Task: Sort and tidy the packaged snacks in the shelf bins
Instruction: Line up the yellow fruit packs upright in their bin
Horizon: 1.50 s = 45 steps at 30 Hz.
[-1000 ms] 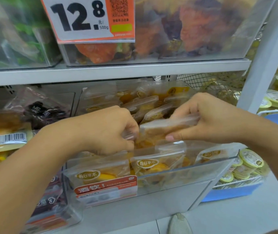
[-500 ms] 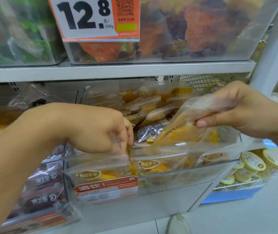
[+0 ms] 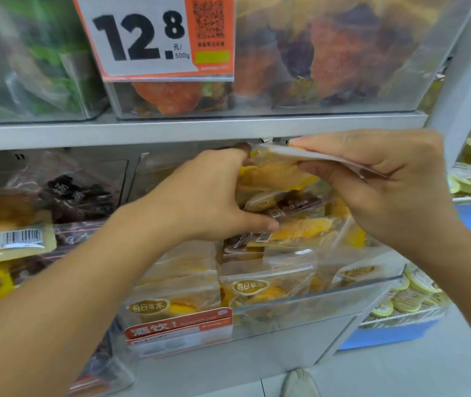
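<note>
Clear plastic makes up the front wall of the nearest bin (image 3: pixel 329 308), and behind it stand upright pouches (image 3: pixel 250 287) of yellow dried fruit with gold oval labels, packed side by side. An orange tag (image 3: pixel 178 325) clips to the bin's lower front edge.

Just past that front row, the left hand (image 3: pixel 208 196) reaches into the loose pile further back in the same bin. Its thumb points right across a dark-printed packet (image 3: pixel 294 203), and its fingers curl up around the left end of the raised pouch (image 3: pixel 280 167); whether they truly grip it or only steady it I cannot tell, since the fingertips are hidden.

The right hand (image 3: pixel 383 184) pinches the sealed top strip of that pouch between thumb and bent fingers, holding it above the heap, just under the shelf edge (image 3: pixel 200 130).

These pouches look light and floppy: thin film, soft contents that shift, likely slippery against one another. The flat seal strip seems the surest hold, since the belly would sag and slide. The dried slices inside should tolerate squeezing, but the film may crumple.

Furthest up, another bin (image 3: pixel 300 81) holds orange and dark packets behind a price card (image 3: pixel 154 38) reading 12.8.
</note>
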Each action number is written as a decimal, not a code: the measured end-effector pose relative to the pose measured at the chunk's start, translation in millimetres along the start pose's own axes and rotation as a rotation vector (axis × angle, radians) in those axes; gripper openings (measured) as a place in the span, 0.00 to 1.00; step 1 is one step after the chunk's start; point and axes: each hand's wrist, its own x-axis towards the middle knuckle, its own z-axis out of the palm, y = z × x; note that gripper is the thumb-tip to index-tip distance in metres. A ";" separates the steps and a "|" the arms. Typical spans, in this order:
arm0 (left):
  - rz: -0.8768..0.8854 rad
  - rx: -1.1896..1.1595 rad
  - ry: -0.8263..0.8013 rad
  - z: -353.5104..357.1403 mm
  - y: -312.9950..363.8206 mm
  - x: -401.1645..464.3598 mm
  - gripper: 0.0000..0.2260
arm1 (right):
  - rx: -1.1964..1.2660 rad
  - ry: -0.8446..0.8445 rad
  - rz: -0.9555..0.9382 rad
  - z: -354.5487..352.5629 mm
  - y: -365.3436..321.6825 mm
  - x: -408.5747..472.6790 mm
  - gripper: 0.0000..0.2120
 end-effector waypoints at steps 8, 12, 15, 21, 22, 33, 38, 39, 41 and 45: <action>0.125 -0.025 -0.099 5.0 -2.6 0.6 0.09 | 0.440 -0.524 0.351 -13.7 10.9 -12.0 0.13; 0.081 0.038 -0.144 1.8 -5.4 2.2 0.12 | 0.458 -0.450 0.340 -32.5 12.5 -7.7 0.13; 0.017 0.067 -0.298 2.7 -10.9 6.1 0.15 | 0.427 -0.517 0.370 -36.8 13.4 -8.1 0.12; 0.018 0.163 -0.450 6.7 -9.1 10.9 0.23 | 0.041 -0.736 0.367 -16.6 24.0 -11.5 0.17; 0.020 0.154 -0.458 7.8 -9.2 11.1 0.23 | -0.010 -0.743 0.355 -14.2 24.0 -8.7 0.19; -0.121 0.044 -0.314 12.0 -27.4 16.9 0.25 | 0.039 -0.072 0.309 7.4 43.0 -10.4 0.11; -0.138 -0.040 -0.300 11.5 -30.9 16.3 0.25 | -0.053 -0.273 0.228 17.0 33.2 -11.9 0.20; -0.132 -0.026 -0.294 12.4 -31.0 16.3 0.25 | -0.056 -0.361 0.234 19.8 33.0 -11.9 0.22; -0.108 -0.004 -0.286 13.4 -32.3 15.8 0.25 | -0.043 -0.507 0.299 21.2 31.1 -9.6 0.24; -0.018 -0.021 -0.288 14.3 -32.2 16.7 0.25 | 0.003 -0.738 0.396 20.4 20.9 -3.1 0.13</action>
